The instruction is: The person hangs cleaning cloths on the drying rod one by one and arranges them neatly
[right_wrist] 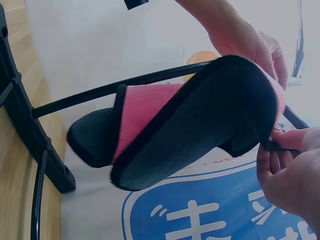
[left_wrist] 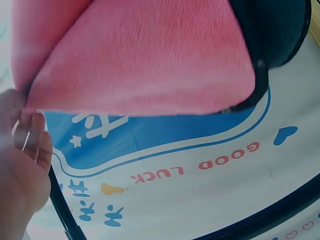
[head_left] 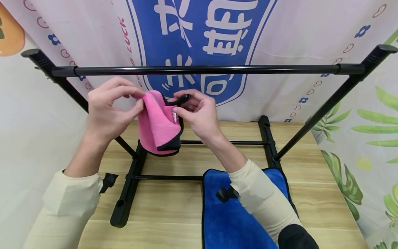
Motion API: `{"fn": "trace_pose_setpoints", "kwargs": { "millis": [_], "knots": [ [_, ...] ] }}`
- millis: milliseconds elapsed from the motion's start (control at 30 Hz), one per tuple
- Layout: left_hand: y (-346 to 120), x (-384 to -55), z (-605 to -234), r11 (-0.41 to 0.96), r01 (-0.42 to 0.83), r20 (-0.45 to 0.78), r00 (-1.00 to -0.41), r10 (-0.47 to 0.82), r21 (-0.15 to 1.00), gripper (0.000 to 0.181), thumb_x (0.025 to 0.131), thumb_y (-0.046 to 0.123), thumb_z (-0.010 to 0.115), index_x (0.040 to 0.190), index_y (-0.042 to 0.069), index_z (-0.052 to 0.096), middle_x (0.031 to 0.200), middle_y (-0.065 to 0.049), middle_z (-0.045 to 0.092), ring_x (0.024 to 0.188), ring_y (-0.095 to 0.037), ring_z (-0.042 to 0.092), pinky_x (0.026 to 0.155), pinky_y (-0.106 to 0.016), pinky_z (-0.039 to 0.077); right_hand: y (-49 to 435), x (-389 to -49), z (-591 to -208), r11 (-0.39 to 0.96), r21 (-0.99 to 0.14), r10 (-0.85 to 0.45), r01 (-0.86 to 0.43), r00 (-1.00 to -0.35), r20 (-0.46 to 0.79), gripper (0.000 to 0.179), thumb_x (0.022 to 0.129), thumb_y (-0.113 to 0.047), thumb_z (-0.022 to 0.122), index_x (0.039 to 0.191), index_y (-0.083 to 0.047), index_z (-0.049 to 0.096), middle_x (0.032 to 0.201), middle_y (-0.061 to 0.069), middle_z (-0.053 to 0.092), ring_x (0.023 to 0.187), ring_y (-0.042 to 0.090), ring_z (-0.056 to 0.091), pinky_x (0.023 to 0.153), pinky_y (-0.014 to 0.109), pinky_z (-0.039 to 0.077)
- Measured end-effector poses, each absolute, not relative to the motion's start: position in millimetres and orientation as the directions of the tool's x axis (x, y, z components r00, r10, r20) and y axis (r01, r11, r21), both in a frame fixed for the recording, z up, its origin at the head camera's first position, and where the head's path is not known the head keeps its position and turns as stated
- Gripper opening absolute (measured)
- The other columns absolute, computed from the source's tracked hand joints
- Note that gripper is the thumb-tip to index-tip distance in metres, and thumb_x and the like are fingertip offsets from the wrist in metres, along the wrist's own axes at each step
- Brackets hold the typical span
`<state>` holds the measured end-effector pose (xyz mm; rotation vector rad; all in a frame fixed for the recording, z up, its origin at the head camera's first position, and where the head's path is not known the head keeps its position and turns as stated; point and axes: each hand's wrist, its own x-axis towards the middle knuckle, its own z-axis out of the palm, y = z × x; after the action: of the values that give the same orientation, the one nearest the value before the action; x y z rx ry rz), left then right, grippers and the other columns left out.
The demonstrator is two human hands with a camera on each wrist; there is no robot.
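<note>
A folded pink plush cloth [head_left: 155, 121] with black edging and a dark reverse side hangs between both hands, in front of the black rack. My left hand [head_left: 112, 109] pinches its upper left edge between thumb and fingers. At the right edge, beside a small white label [head_left: 175, 117], my right hand [head_left: 200, 112] pinches the cloth. A short black strip [head_left: 179, 100] sticks out there between the fingers. The right wrist view shows the dark side of the cloth [right_wrist: 200, 120] folded over, with the strip [right_wrist: 275, 146] running into the right hand.
The rack's top bar [head_left: 199, 70] crosses just behind and above the hands. Its feet [head_left: 124, 200] stand on a wooden table [head_left: 161, 214]. A blue cloth [head_left: 217, 218] with dark edging lies under the right forearm. Printed curtains [head_left: 298, 31] hang behind.
</note>
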<state>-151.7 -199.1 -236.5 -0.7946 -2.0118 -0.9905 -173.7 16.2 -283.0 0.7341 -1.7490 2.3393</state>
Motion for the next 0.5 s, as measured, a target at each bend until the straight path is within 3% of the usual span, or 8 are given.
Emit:
{"fn": "trace_pose_setpoints", "kwargs": {
  "millis": [167, 300, 500],
  "knots": [
    [-200.7, -157.0, -240.9, 0.405, 0.824, 0.795, -0.529, 0.296, 0.398, 0.016, 0.075, -0.02, 0.075, 0.086, -0.008, 0.076, 0.086, -0.008, 0.071, 0.089, -0.002, 0.062, 0.081, -0.02, 0.048, 13.7, -174.4, -279.9, -0.298, -0.832, -0.168, -0.467, -0.833, 0.528, 0.023, 0.087, 0.017, 0.071, 0.11, 0.014, 0.068, 0.101, 0.027, 0.074, 0.081, 0.02, 0.072, 0.072, 0.026, 0.057],
    [-200.3, -158.3, -242.0, 0.317, 0.827, 0.757, -0.556, 0.344, 0.464, 0.017, 0.075, -0.021, 0.072, 0.085, -0.008, 0.073, 0.092, -0.004, 0.071, 0.092, -0.007, 0.064, 0.082, -0.022, 0.049, 12.0, -175.1, -275.6, -0.264, -0.802, -0.16, -0.536, -0.796, 0.584, 0.019, 0.088, 0.016, 0.071, 0.107, 0.014, 0.069, 0.1, 0.026, 0.074, 0.084, 0.02, 0.073, 0.076, 0.029, 0.06],
    [-198.5, -159.9, -244.0, 0.207, 0.799, 0.698, -0.596, 0.397, 0.564, 0.02, 0.075, -0.026, 0.069, 0.084, -0.009, 0.07, 0.109, -0.005, 0.072, 0.106, -0.019, 0.066, 0.098, -0.024, 0.052, 9.5, -176.3, -266.9, -0.238, -0.733, -0.129, -0.637, -0.727, 0.674, 0.015, 0.088, 0.015, 0.072, 0.102, 0.014, 0.072, 0.098, 0.024, 0.075, 0.082, 0.025, 0.074, 0.072, 0.033, 0.062]
  ]
}}
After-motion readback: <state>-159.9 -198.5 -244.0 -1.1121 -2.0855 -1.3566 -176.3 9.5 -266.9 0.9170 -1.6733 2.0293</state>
